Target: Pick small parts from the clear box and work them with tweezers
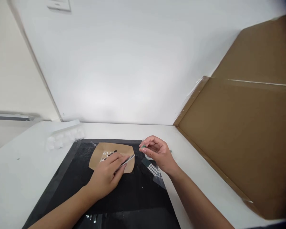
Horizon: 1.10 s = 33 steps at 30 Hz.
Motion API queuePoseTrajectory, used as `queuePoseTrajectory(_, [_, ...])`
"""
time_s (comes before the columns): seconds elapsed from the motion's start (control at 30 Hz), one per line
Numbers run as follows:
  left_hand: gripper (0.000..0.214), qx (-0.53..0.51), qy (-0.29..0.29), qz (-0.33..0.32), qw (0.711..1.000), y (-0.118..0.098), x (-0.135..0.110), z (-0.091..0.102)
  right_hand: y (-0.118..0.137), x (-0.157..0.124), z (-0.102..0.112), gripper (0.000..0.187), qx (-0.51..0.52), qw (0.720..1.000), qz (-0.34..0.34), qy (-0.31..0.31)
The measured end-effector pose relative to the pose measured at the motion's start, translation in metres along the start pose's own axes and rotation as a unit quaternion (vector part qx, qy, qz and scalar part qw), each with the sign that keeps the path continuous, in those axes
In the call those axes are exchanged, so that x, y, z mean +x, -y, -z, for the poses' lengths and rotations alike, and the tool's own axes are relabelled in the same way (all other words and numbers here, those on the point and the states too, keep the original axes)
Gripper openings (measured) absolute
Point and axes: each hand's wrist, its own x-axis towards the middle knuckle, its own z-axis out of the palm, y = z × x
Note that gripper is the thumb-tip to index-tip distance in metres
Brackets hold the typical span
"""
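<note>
My left hand [107,175] is closed around slim tweezers [127,161] that point up to the right. It hovers over a tan, curved-edged sheet [94,162], hiding part of it. Small white pieces [106,154] and some dark bits [114,151] lie on that sheet. To the right, my right hand [158,154] pinches a small green object [143,146] between thumb and fingers; its exact kind is too small to tell. Beneath this hand is a dark card [154,171] with rows of white dots. A white object, mostly hidden, sits behind the right hand.
A black mat [124,200] covers the middle of the white table [11,178]. A clear plastic tray [65,136] stands at the back left. Brown cardboard [240,143] rises along the right side, and a white wall [121,63] stands behind. Shiny scraps [92,218] lie near the front.
</note>
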Motion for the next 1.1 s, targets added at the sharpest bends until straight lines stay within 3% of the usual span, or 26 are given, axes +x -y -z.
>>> queuePoseTrajectory(0.1, [0.038,0.005,-0.003,0.007,1.000,0.001,-0.001,0.000,0.015,0.019,-0.025,0.026,-0.064,0.997,0.001,0.035])
queuePoseTrajectory(0.27, [0.036,-0.006,-0.033,-0.004,0.999,0.001,-0.004,-0.002,0.044,0.066,-0.096,0.018,-0.211,0.959,0.041,0.187])
queuePoseTrajectory(0.47, [0.020,0.037,-0.019,0.013,0.999,0.007,-0.003,-0.004,0.033,0.118,-0.195,0.013,-0.242,0.892,0.047,0.379])
queuePoseTrajectory(0.6, [0.014,0.069,0.006,0.015,0.997,0.014,-0.005,-0.009,0.021,0.140,-0.242,0.017,-0.200,0.886,0.053,0.414])
queuePoseTrajectory(0.7, [0.012,0.078,0.012,0.012,0.997,0.015,-0.007,-0.010,0.025,0.149,-0.259,0.020,-0.176,0.888,0.067,0.419])
queuePoseTrajectory(0.8, [0.014,0.070,0.010,0.012,0.997,0.011,-0.005,-0.007,0.039,0.152,-0.256,0.017,-0.195,0.897,0.102,0.384])
queuePoseTrajectory(0.9, [0.021,0.042,0.003,0.013,0.999,0.005,-0.004,-0.003,0.053,0.153,-0.228,0.029,-0.239,0.905,0.120,0.332])
queuePoseTrajectory(1.0, [0.033,0.025,0.002,0.017,1.000,0.002,-0.004,-0.001,0.057,0.148,-0.176,0.035,-0.325,0.904,0.137,0.242])
queuePoseTrajectory(1.1, [0.035,0.027,-0.001,0.018,0.999,0.001,-0.004,-0.001,0.049,0.134,-0.105,0.039,-0.379,0.907,0.106,0.147])
